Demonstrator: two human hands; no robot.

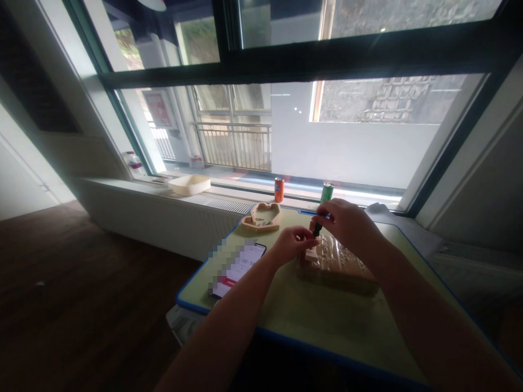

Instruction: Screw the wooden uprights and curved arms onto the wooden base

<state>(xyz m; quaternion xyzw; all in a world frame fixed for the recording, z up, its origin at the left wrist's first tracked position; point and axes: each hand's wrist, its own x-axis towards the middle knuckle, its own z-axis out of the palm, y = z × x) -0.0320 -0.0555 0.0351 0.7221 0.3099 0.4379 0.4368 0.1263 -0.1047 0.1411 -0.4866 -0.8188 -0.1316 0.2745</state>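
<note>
My right hand [341,218] is closed round a dark, short-handled tool [317,228] that looks like a screwdriver, pointing down. Close beside its lower end, my left hand [295,244] pinches with thumb and fingers; what lies between those fingertips is too small to make out. Just under them is a small pale wooden piece [311,254], at the left corner of a brown box [343,275]. Clear shiny plastic with round shapes covers the top of this box. The tool's tip is hidden by my left fingers.
A heart-shaped wooden tray [261,222] with small metal bits stands at the table's back left. A phone [241,269] showing a timer lies left of my forearm. An orange can [279,190], a green can [327,193] and a pale basin [190,185] stand by the window.
</note>
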